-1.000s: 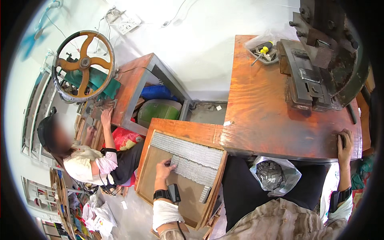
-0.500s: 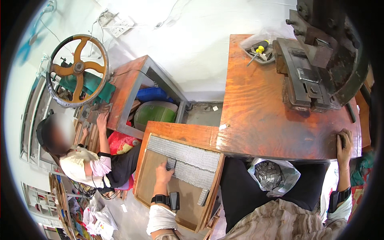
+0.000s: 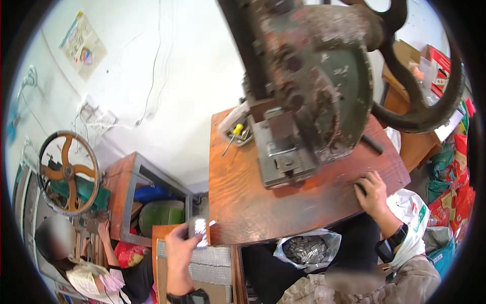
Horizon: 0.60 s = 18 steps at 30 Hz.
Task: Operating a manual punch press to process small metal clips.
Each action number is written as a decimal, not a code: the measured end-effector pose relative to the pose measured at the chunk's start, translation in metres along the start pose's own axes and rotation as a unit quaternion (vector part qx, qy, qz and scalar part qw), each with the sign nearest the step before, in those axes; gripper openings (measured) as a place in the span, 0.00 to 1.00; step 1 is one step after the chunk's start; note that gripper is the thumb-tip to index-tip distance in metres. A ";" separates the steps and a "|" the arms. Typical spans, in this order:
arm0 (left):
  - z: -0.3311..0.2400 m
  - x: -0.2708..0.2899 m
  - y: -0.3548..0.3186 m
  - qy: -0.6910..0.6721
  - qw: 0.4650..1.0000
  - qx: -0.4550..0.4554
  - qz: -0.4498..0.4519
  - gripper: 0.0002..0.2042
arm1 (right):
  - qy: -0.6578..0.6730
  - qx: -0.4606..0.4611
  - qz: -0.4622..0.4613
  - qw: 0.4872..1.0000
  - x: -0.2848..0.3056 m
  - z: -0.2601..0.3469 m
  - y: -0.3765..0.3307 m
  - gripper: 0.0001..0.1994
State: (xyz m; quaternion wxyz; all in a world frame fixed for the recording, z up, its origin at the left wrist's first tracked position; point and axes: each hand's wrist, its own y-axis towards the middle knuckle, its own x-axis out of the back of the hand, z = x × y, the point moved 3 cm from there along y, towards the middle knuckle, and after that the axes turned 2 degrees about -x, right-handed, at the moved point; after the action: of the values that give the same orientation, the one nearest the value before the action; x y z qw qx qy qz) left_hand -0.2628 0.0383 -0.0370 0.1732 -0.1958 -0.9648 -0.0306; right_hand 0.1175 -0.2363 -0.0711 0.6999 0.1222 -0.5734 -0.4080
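At the worktop's front left corner [image 3: 216, 237], white wall [image 3: 187, 126] beyond, the left hand [image 3: 179, 248] clamps metal pieces [image 3: 200, 230], earlier over the tray [image 3: 215, 292]; whether the right hand [image 3: 373, 195] grips anything, I cannot tell.

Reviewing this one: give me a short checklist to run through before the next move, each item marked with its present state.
1. Left hand has a grip: ok, its fingers hold a silvery bundle.
2. Number of pieces in that bundle: cannot tell, too blurred.
3. Right hand apart from the press: ok, it rests near the edge of the table.
4. Right hand free of small items: cannot tell, its inner side is hidden.
5. Bag in the lap open: ok, metal pieces show inside.
6. Screwdriver fully inside its tub: not ok, its shaft juts out.
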 end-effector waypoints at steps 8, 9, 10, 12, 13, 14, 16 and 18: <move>-0.152 -0.190 0.072 0.221 0.953 -0.205 0.015 0.19 | 0.014 0.021 -0.003 1.000 0.011 -0.012 -0.002 0.07; -0.155 -0.198 0.078 0.226 0.952 -0.207 0.014 0.19 | 0.020 0.019 -0.004 1.000 0.009 -0.014 -0.002 0.07; -0.152 -0.206 0.087 0.235 0.951 -0.203 0.011 0.19 | 0.023 0.018 -0.006 1.000 0.009 -0.016 -0.001 0.07; -0.155 -0.220 0.094 0.248 0.948 -0.200 0.013 0.18 | 0.030 0.024 -0.008 0.999 0.009 -0.016 -0.001 0.07; -0.158 -0.225 0.093 0.258 0.943 -0.208 -0.016 0.18 | 0.028 0.022 -0.008 0.999 0.009 -0.017 -0.001 0.07; -0.159 -0.229 0.093 0.268 0.938 -0.214 -0.044 0.19 | 0.029 0.018 -0.008 0.999 0.008 -0.018 -0.002 0.07; -0.154 -0.228 0.098 0.252 0.946 -0.202 -0.037 0.19 | 0.048 0.027 -0.004 0.999 0.007 -0.018 -0.002 0.09; -0.147 -0.222 0.100 0.235 0.953 -0.190 -0.027 0.19 | 0.050 0.024 -0.006 0.998 0.005 -0.020 -0.004 0.10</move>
State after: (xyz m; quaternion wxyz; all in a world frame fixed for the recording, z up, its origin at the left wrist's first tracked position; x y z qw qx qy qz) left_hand 0.0149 0.0302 0.0234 0.3534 -0.1864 -0.8780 -0.2635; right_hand 0.1335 -0.2487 -0.0763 0.7220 0.1625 -0.5463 -0.3921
